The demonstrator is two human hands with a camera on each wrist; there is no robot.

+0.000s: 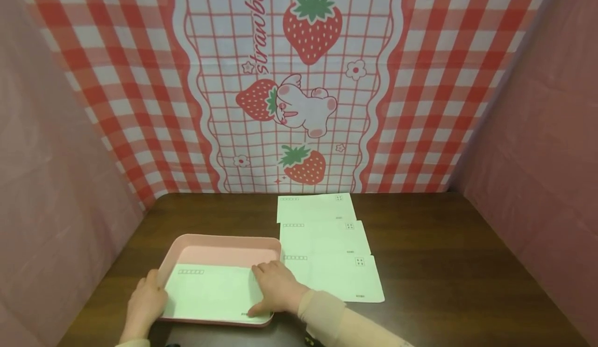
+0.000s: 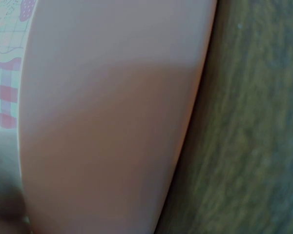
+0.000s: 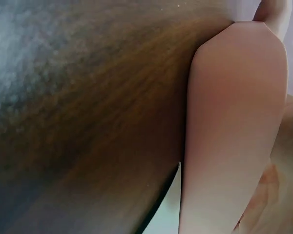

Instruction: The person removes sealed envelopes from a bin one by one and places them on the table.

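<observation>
A pale envelope (image 1: 210, 292) with a row of printed boxes lies in the front part of a shallow pink tray (image 1: 219, 240). My right hand (image 1: 275, 287) reaches over the tray's right rim to the envelope's right end. Its fingers lie at the upper edge and its thumb is spread toward the lower corner. At the tray's left rim, my left hand (image 1: 146, 301) rests beside the envelope's left end; whether its fingers pinch anything I cannot tell. In the right wrist view, the tray's outer wall (image 3: 237, 107) hides part of both hands. The tray wall (image 2: 117, 117) also fills the left wrist view.
Three similar envelopes overlap in a column to the right of the tray, the nearest envelope (image 1: 336, 279) partly behind my right hand. Everything stands on a dark wooden table (image 1: 444, 264). A red checked strawberry cloth (image 1: 299, 77) hangs behind, with pink curtains (image 1: 537, 155) at the sides.
</observation>
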